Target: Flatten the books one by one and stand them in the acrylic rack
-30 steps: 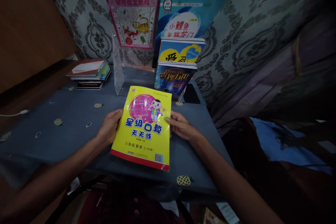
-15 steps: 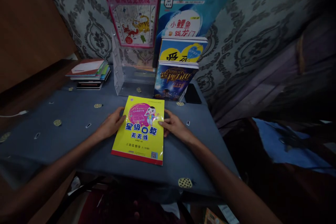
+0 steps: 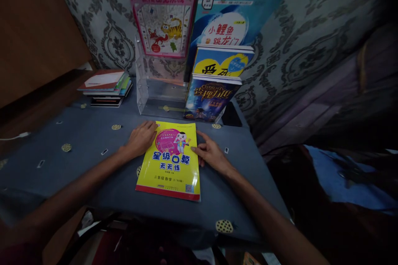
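A yellow workbook (image 3: 174, 174) with blue Chinese lettering, a cartoon child and a red bottom strip lies on the cloth-covered table, cover up. My left hand (image 3: 141, 138) is closed at its upper left corner, the fingertips against the edge. On the other long side, my right hand (image 3: 213, 155) grips the edge with the thumb on the cover, and its other fingers are partly hidden beside and under the book. Just beyond stands a clear acrylic book rack (image 3: 139, 78). Its right side holds a dark blue storybook (image 3: 208, 97) in front of several others.
A pink picture book (image 3: 163, 20) leans at the rack's upper left. Several books lie in a stack (image 3: 107, 87) at the table's back left. A dark phone-like slab (image 3: 231, 115) rests right of the rack. A white cable (image 3: 23, 135) reaches in from the left edge.
My left hand has slid up the workbook's left edge to its top corner. My right hand keeps its hold on the right edge. The view has shifted slightly.
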A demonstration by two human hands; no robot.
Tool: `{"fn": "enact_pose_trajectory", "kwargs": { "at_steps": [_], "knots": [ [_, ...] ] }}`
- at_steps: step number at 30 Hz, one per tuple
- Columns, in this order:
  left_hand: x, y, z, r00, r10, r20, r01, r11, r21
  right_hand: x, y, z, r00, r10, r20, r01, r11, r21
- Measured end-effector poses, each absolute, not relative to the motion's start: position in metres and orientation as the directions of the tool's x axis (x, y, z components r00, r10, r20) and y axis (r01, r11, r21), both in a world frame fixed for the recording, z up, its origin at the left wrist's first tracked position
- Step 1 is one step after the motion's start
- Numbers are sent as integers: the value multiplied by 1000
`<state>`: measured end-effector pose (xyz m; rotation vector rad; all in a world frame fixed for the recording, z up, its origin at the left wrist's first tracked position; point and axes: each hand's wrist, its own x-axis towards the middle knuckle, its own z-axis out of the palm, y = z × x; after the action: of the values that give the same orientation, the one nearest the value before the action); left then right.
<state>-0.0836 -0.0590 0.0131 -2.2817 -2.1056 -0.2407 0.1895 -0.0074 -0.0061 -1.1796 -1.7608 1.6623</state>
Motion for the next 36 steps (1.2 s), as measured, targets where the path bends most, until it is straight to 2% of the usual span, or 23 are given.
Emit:
{"fn": "enact_pose_trajectory", "kwargs": {
  "at_steps": [2, 4, 8, 12, 15, 19, 26, 36],
  "knots": [
    [-87, -53, 6, 99, 983, 152, 990, -113, 84, 192, -6, -5, -536, 815, -220, 324, -42, -945],
    [-91, -50, -2, 115, 978, 175, 988, -130, 81, 195, -5, -4, -508, 847, -154, 419, 87, -904],
    [-96, -49, -13, 160, 954, 253, 980, -185, 75, 192, -5, -1, -448, 889, 93, 640, 392, -661],
    [-98, -48, -19, 173, 939, 296, 974, -208, 91, 160, -5, 0, -602, 773, 200, 585, 598, -549],
    [-99, -47, -20, 174, 932, 319, 968, -222, 119, 121, -1, -5, -757, 625, 188, 476, 726, -497],
    [-99, -48, -17, 178, 933, 312, 958, -237, 161, 79, 7, -13, -830, 537, 152, 412, 774, -481],
    [-99, -49, -12, 176, 944, 279, 950, -236, 202, 73, 15, -27, -837, 528, 148, 421, 792, -442],
    [-99, -50, -11, 160, 959, 234, 969, -198, 150, 153, 34, -28, -692, 708, 143, 585, 666, -462]
  ]
}}
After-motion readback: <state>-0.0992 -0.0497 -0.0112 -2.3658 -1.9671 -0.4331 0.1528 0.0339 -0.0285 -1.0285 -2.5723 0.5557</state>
